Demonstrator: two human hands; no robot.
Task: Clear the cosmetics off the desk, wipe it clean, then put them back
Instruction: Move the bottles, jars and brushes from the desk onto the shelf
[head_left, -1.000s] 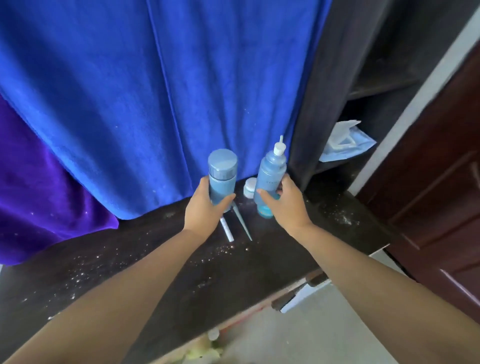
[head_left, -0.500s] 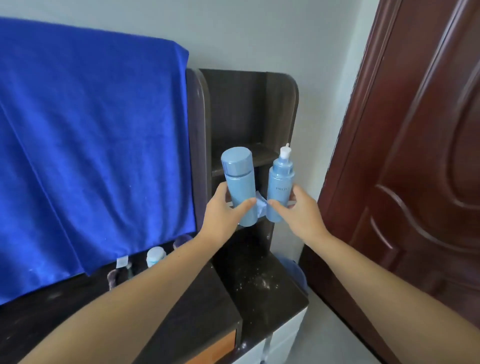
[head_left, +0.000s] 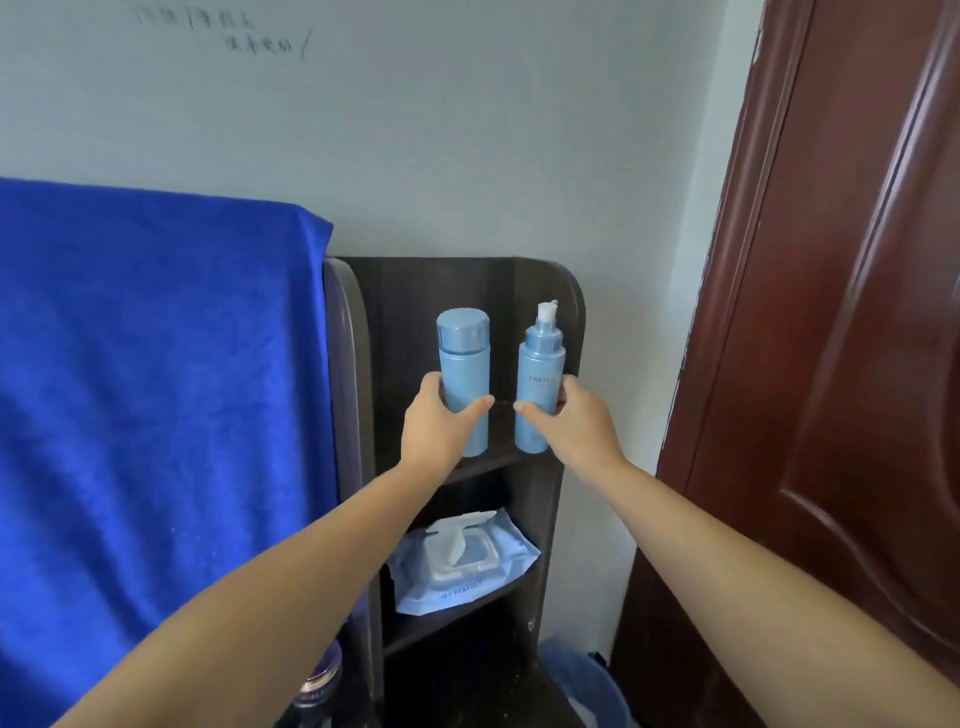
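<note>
1. Centre of the frame: the left hand (head_left: 439, 423) wraps its fingers and thumb around a light blue capped bottle (head_left: 464, 382), held upright.
2. Just right of it, the right hand (head_left: 574, 423) grips a light blue pump bottle (head_left: 539, 387), also upright, with its white nozzle on top.
3. Both bottle bases sit at the upper board of a dark wooden shelf unit (head_left: 558, 519); whether they touch it I cannot tell.
4. On the board below lies a pack of wet wipes (head_left: 467, 564).
5. A blue towel (head_left: 156, 389) fills the left of the frame, and a dark red door (head_left: 841, 364) the right.

Upper dark wooden shelf (head_left: 498, 462): front open, two light blue plastic bottles (head_left: 464, 379) upright. Lower shelf: pale blue wipes pack (head_left: 462, 561). Left flank: blue towel (head_left: 156, 389).
</note>
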